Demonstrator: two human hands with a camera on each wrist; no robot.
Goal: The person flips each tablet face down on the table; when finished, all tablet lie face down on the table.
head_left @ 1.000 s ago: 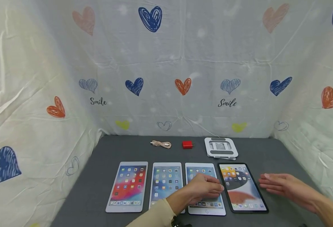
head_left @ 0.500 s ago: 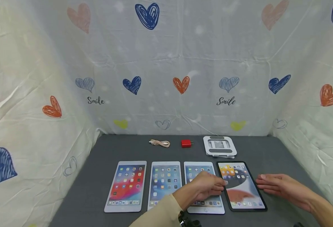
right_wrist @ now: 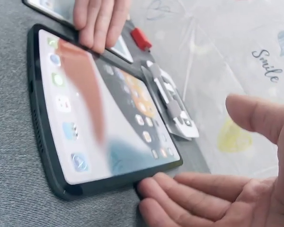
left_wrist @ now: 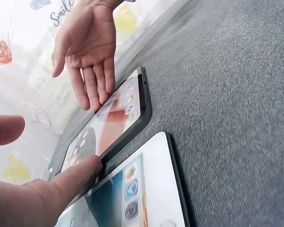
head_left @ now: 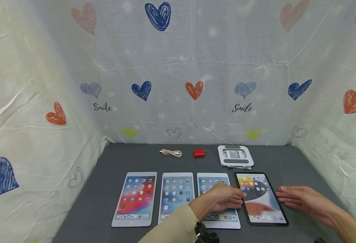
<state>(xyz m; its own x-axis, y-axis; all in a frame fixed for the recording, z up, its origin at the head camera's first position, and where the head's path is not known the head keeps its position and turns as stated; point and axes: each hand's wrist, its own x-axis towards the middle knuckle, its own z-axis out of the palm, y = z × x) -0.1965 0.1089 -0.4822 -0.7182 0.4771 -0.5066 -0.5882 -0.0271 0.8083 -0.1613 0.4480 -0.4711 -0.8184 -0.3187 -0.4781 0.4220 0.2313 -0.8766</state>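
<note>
A black-framed tablet [head_left: 260, 199] lies flat with its screen lit, at the right end of a row. At its left edge are the fingertips of my left hand [head_left: 226, 198], which reaches over a white tablet [head_left: 221, 223]. My right hand [head_left: 303, 200] stands at the opposite edge, fingers straight and palm facing the tablet. In the right wrist view its fingertips meet the tablet's side, or nearly so. The left wrist view shows a left fingertip [left_wrist: 92, 165] against the black frame. Part of the white tablet's screen is hidden under my left hand.
Two more white tablets, a middle one [head_left: 177, 192] and a leftmost one [head_left: 135, 199], lie in the row. Behind are a coiled cable [head_left: 171, 153], a red charger plug [head_left: 199, 153] and a folded white stand [head_left: 235, 157]. Heart-printed curtains [head_left: 172, 114] surround the grey table [head_left: 87, 202].
My left hand has moved right to the black tablet's edge. In the last half second that tablet has slid slightly right, away from the white one. My right hand has shifted only slightly.
</note>
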